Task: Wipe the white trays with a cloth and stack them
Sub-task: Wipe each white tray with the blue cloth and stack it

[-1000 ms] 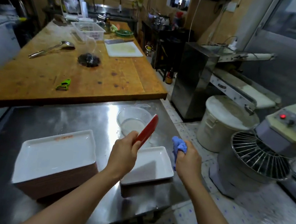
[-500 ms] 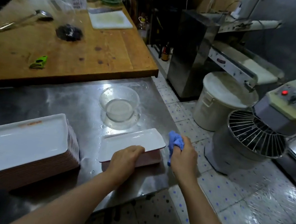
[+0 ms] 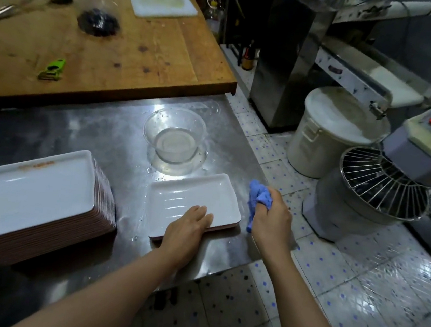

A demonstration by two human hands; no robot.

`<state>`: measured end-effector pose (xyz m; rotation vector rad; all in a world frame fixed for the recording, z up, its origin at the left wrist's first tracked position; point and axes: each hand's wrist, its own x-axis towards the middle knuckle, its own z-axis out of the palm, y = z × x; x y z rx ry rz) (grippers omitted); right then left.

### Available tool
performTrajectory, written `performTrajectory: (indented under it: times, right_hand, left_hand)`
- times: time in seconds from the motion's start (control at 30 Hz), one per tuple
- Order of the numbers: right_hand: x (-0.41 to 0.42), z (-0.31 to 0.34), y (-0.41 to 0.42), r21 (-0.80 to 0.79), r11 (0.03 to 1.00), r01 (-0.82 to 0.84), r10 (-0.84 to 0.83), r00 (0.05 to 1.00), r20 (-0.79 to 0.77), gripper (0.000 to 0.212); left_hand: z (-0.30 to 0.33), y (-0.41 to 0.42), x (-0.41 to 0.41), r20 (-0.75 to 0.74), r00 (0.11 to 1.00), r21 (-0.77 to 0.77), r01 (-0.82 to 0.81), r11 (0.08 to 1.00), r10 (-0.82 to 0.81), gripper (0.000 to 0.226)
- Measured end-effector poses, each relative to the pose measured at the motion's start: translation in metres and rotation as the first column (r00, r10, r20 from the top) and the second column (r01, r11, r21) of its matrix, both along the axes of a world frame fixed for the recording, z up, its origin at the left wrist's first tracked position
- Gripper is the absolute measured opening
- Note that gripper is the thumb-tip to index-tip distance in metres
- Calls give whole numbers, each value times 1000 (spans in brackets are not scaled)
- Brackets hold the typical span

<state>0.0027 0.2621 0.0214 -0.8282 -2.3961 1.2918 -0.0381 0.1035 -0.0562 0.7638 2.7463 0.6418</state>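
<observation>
A white tray with a reddish underside lies flat on the steel table, its inside wet and streaked. My left hand rests on the tray's near edge, fingers straight and reaching onto the white surface. My right hand grips a bunched blue cloth just past the tray's right end, at the table's right edge. A tall stack of white trays stands at the left, with an orange smear near the far rim of the top one.
A clear glass bowl of water sits behind the tray in a puddle. A wooden table beyond holds a green peeler, a ladle, a dark lump and a white cutting board. A mixer and a white bucket stand on the tiled floor at right.
A second ago my left hand held the tray upright, red underside showing. It then laid the tray flat, white side up, on the table. My right hand stayed beside it with the cloth.
</observation>
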Motion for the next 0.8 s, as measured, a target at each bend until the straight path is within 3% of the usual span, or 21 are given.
performTrajectory:
  times: [0.17, 0.33, 0.63, 0.8]
  right_hand:
    - [-3, 0, -6, -4, 1000, -3, 3, 1000, 7, 25]
    - [-11, 9, -22, -3, 1000, -30, 30, 999, -18, 24]
    - [-30, 40, -92, -83, 975, -208, 201, 976, -82, 16]
    - [-37, 52, -148, -126, 935, -333, 318, 940, -123, 17]
  left_hand:
    - [5, 0, -1, -3, 1000, -88, 31, 996, -31, 19]
    - [22, -6, -8, 95, 994, -124, -44, 991, 56, 55]
    - [90, -81, -15, -46, 944, 44, -326, 944, 328, 60]
    - [115, -151, -13, -136, 835, 138, -517, 845, 533, 58]
